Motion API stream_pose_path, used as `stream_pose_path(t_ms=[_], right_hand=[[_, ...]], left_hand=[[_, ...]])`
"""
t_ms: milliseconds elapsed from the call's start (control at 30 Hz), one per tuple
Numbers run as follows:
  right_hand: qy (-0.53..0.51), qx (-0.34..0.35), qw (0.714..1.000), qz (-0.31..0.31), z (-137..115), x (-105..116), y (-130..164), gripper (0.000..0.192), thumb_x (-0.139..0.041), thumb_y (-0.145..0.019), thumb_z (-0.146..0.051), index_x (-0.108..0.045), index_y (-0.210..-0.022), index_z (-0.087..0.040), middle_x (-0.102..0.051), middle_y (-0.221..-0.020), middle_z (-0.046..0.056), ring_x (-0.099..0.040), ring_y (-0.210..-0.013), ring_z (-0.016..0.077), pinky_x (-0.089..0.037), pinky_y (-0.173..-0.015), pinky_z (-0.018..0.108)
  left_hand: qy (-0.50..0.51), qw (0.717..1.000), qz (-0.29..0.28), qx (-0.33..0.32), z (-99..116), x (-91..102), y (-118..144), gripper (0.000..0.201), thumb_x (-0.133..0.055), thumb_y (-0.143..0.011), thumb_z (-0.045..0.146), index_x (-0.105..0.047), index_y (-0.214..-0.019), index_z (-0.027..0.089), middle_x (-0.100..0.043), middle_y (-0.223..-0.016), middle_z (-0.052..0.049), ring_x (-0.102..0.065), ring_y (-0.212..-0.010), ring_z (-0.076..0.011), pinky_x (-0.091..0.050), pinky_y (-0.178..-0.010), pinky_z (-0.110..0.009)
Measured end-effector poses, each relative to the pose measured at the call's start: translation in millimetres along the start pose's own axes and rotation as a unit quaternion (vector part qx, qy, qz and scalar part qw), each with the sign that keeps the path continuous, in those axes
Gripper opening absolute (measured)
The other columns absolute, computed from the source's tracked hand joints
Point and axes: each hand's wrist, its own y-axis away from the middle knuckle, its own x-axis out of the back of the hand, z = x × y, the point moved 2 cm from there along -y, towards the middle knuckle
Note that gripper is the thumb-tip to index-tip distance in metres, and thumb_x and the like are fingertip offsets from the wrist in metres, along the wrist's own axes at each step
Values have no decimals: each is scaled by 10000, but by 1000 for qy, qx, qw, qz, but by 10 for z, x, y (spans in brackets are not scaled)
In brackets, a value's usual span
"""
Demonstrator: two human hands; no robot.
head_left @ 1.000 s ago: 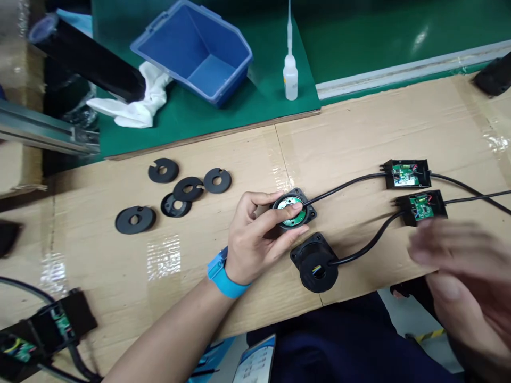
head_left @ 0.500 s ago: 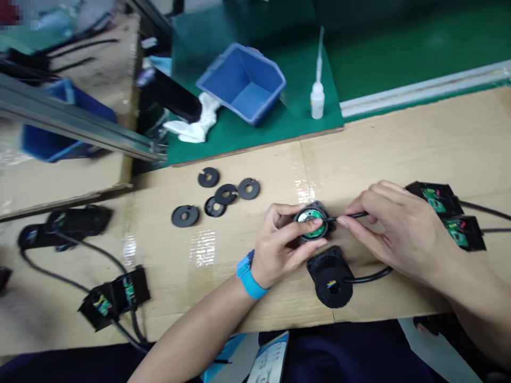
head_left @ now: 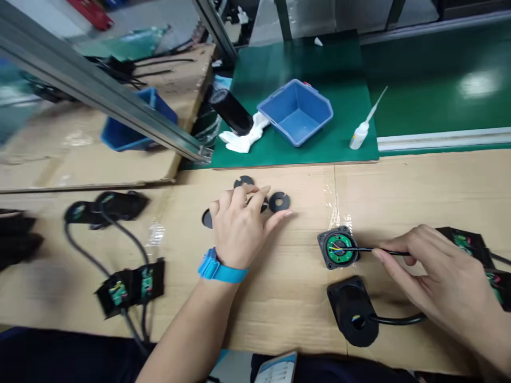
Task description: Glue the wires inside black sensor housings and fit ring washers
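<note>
Single view, head-mounted. Looks forward and steeply down onto the cardboard-covered worktop (head_left: 279,298) from above its near edge. Close range: both forearms enter from the bottom of frame. Facing the far edge, where a green mat (head_left: 319,143) lies. Frame tilted slightly; left side blurred. No second view.

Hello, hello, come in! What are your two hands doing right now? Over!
Left hand on the black discs. Right hand pinching the cable of the open round housing. Second housing lies nearby.
</note>
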Motion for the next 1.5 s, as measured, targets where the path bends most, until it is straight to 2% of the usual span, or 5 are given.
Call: stream_pose_path(t_ms=[367,633,900,1300,1500], right_hand=[[-28,-52,998,-8,-42,26,-110,111,-621,-1006,-211,-617,-896,-193,-628,-722,-2,-597,-617,142,-497,-609,302],[-23,-44,998,-31,-16,38,-165,128,-615,-1024,-259,-629,-917,-191,-622,-703,1,-579,-587,130,-492,-578,291],[-3,-18,999,-42,-54,28,-108,131,-631,-1021,-228,-624,-908,-163,-600,-711,-3,-573,-631,116,-460,-644,276],[-42,-66,995,-54,-2,11,-65,110,-624,-1019,-220,-647,-921,-177,-588,-703,-8,-582,-626,125,-474,-654,294],[-67,-76,993,-66,14,12,-111,125,-618,-1021,-233,-647,-911,-180,-645,-738,4,-615,-648,119,-504,-649,275]], left_hand=[[257,960,-114,-10,150,109,3,419,-738,-901,489,-699,-1220,220,-754,-1110,-87,-704,-1019,-296,-573,-903,-465],[697,692,-137,123,1083,0,86,435,-474,-1077,461,-389,-1430,222,-744,-1096,-97,-770,-960,-211,-643,-869,-383],[731,654,-166,107,1159,-109,20,477,-529,-1046,493,-386,-1418,230,-631,-1278,-135,-761,-822,-165,-629,-755,-330],[436,879,-162,-104,668,662,-163,457,-765,-929,294,-612,-1342,170,-719,-1223,-59,-666,-1141,-155,-543,-1053,-249],[331,913,-188,-146,829,685,-47,492,-721,-943,313,-597,-1396,167,-720,-1198,-67,-681,-1107,-201,-628,-965,-332]])
